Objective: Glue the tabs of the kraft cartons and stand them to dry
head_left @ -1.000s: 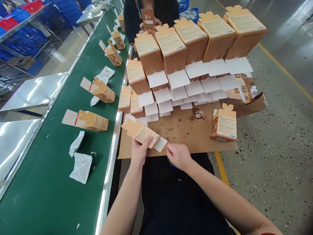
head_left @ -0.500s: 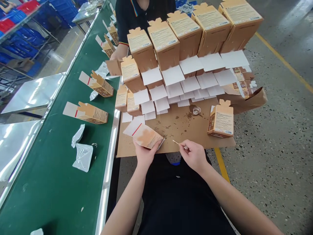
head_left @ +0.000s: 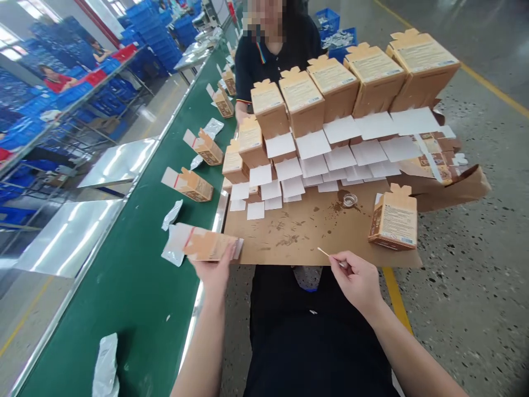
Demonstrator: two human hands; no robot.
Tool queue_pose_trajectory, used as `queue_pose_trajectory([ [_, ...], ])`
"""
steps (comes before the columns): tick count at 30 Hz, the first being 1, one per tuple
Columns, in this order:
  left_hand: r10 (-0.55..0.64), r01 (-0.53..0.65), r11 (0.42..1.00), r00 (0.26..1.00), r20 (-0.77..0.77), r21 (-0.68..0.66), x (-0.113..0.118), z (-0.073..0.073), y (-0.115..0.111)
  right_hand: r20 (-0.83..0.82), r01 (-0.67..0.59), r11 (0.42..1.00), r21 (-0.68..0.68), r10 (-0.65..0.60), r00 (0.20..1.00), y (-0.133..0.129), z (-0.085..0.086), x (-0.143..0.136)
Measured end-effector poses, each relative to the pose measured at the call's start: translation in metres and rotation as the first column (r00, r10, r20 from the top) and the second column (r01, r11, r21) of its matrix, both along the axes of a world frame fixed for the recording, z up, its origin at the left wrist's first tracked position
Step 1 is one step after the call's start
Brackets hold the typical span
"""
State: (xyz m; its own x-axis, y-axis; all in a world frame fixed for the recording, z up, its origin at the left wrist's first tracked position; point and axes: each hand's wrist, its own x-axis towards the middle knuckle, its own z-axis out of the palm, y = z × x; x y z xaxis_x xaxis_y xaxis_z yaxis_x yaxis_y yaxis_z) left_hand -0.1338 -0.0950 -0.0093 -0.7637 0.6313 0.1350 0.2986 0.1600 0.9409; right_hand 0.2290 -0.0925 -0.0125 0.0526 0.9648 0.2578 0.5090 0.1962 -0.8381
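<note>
A hand holds a box over the green belt.
The left hand (head_left: 215, 270) grips a flat brown box (head_left: 206, 245) left of the middle, above the green belt (head_left: 136, 286). The right hand (head_left: 357, 278), lower right, pinches a thin stick (head_left: 324, 253) by the cardboard sheet (head_left: 301, 231).

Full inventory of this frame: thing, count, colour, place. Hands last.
held carton: one, tan with white flap and red stripe, over the belt's edge
thin stick: one, pale, above the board's near edge
conveyor belt: one, green, left
cartons on belt: at least four, tan, in a line along the belt
foil pouches: several, silver, on the belt
cardboard board: one, brown, stained, centre
stacked cartons: many, tan, white flaps out, at the board's far side
lone carton: one, tan, upright on the board, right
small dish: one, clear, on the board
blue crates: many, far left
co-worker: one, dark shirt, behind the stack
left hand: grips the held carton
right hand: fingers pinch the thin stick
</note>
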Motion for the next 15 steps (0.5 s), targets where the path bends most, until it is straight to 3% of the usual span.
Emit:
queue_pose_trajectory([
  [3,0.195,-0.194,0.981,0.98,0.028,-0.017,-0.047,0.016,-0.027,0.002,0.019,1.0,-0.007,-0.019,1.0,-0.001,0.003,0.011],
  [7,0.274,-0.282,0.947,0.959,-0.072,-0.154,-0.071,0.016,-0.055,0.008,0.027,0.999,0.028,-0.027,1.0,0.005,0.012,0.015],
  [10,0.262,-0.288,0.935,0.955,-0.141,-0.208,-0.076,0.009,-0.057,0.008,-0.005,0.998,0.059,0.005,1.0,0.013,0.021,0.009],
  [15,0.24,-0.266,0.937,0.961,-0.135,-0.228,-0.092,0.001,-0.041,0.004,-0.104,0.992,0.07,0.104,0.995,0.025,0.027,-0.007],
])
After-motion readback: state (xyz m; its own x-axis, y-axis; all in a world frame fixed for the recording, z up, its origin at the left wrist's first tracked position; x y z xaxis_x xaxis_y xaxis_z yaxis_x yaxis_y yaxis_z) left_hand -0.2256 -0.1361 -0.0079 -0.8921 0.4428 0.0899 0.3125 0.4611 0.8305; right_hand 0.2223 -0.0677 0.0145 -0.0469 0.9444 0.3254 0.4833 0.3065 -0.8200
